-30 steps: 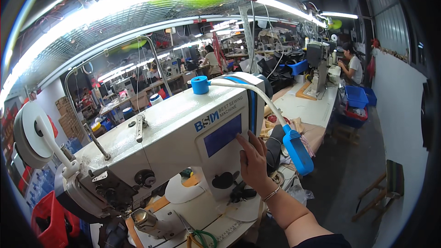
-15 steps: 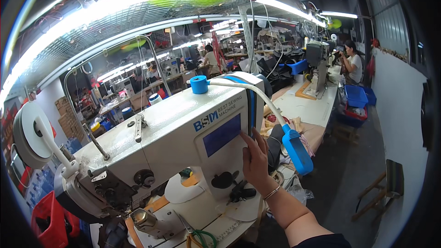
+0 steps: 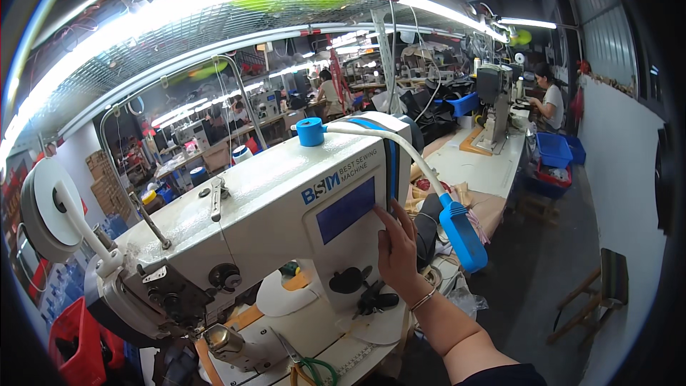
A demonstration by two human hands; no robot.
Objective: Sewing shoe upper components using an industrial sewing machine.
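My right hand (image 3: 400, 246) reaches up to the white sewing machine (image 3: 264, 171) in front of me. Its index fingertip is at the right edge of the dark blue display screen (image 3: 345, 210); whether it presses cannot be told. The fingers are stretched out and hold nothing, and a bracelet circles the wrist. Just right of the hand hangs a blue lamp head (image 3: 463, 232) on a bent white neck. Scissors (image 3: 309, 366) with green handles lie on the machine bed below. My left hand is out of sight.
A red basket (image 3: 78, 350) stands at lower left, near a thread or tape reel (image 3: 53, 207). Along the right aisle are blue crates (image 3: 554, 150) and a wooden stool (image 3: 604, 282). A co-worker (image 3: 549, 100) sits at another machine (image 3: 493, 111) farther back.
My right hand stays at the screen's edge, practically still. The co-worker at the far right has bent the head down and lowered the hands.
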